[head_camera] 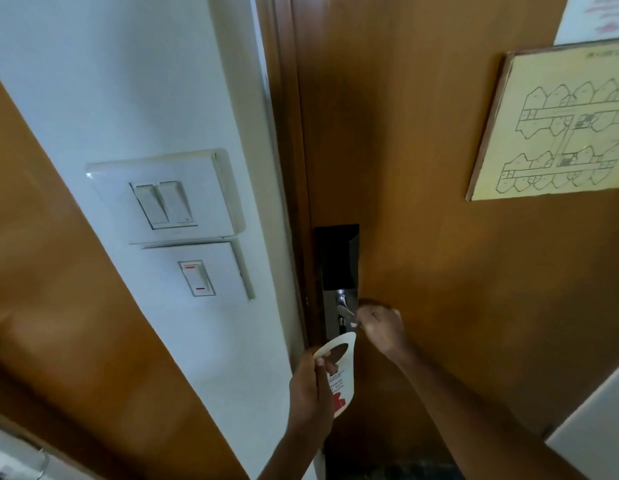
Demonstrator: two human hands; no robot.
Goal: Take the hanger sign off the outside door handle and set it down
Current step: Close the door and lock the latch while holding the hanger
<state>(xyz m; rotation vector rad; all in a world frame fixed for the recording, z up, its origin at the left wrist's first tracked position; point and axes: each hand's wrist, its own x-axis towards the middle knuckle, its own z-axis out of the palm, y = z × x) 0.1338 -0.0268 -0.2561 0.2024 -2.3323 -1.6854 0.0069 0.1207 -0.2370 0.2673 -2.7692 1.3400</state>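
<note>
A white hanger sign (346, 355) with red print and an oval hole hangs free of the handle, just below the lock plate. My left hand (309, 393) is shut on the sign, pinching it beside the hole. The metal door handle (346, 311) juts from a dark lock plate (337, 268) on the brown wooden door (439, 237). My right hand (380, 329) is closed around the outer end of the handle, to the right of the sign.
On the white wall strip to the left are a double light switch (166, 199) and a single switch (197, 277). A yellowed floor-plan card (557, 123) is fixed to the door at upper right. Brown wood panelling (58, 289) fills the left side.
</note>
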